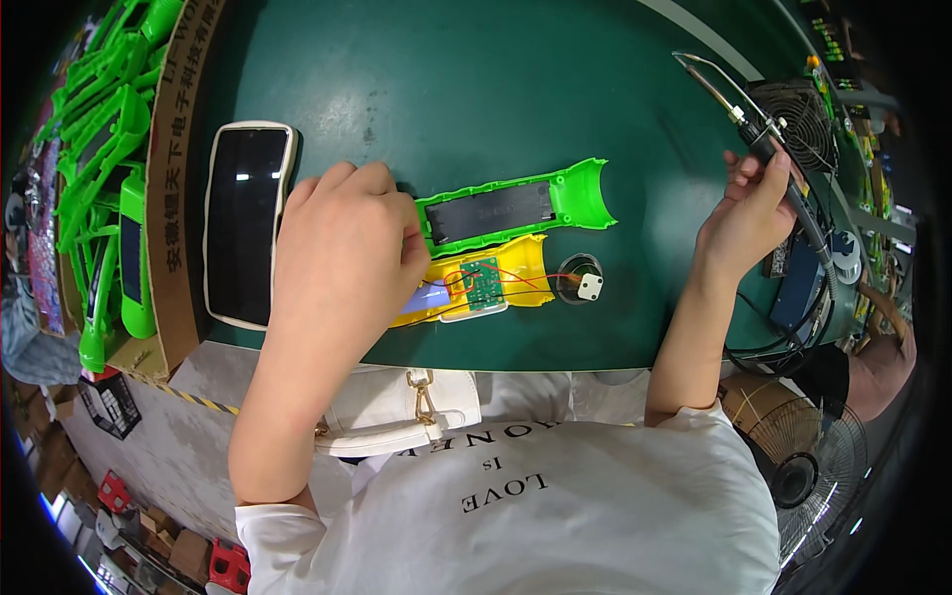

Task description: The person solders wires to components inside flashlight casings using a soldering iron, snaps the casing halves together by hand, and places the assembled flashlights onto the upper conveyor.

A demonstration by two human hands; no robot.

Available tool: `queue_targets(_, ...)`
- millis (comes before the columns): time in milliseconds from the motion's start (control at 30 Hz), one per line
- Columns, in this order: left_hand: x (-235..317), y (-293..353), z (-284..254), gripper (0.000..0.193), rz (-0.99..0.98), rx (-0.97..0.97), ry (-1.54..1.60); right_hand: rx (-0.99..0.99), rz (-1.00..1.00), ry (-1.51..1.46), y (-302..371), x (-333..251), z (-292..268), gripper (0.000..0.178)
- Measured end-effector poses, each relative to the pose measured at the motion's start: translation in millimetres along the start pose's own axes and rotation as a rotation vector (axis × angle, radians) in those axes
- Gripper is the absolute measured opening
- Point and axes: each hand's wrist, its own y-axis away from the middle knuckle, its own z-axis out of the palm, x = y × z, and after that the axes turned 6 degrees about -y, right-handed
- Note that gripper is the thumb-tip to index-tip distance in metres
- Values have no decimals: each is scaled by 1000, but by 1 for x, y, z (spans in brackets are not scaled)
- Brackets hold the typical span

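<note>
My right hand (749, 213) is closed around a soldering iron (783, 178) with a thin metal tube along it; its tip points up and left, away from the parts. My left hand (347, 233) has its fingers curled down at the left end of a green plastic housing half (587, 195) with a dark panel inside. Whatever its fingertips pinch is hidden. Just nearer lies a yellow housing half (534, 266) holding a green circuit board (483, 285) and a blue cylindrical battery (428, 296). Red and black wires run right to a round lamp head (573, 268) with a white piece on it.
A phone (245, 213) lies left of my left hand, beside a cardboard box (178, 198) of green housings (104, 149). Far right stand a black fan (798, 119), a blue device (795, 293) and looped cables (754, 362). A white handbag (382, 421) sits below the table edge.
</note>
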Motion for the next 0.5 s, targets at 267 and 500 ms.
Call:
queue_targets(267, 0, -1, 0, 4, 6, 4, 0, -19, 11, -10, 1, 0, 0, 19)
queue_targets(500, -2, 1, 2, 5, 10, 7, -3, -49, 56, -48, 4, 1, -1, 23)
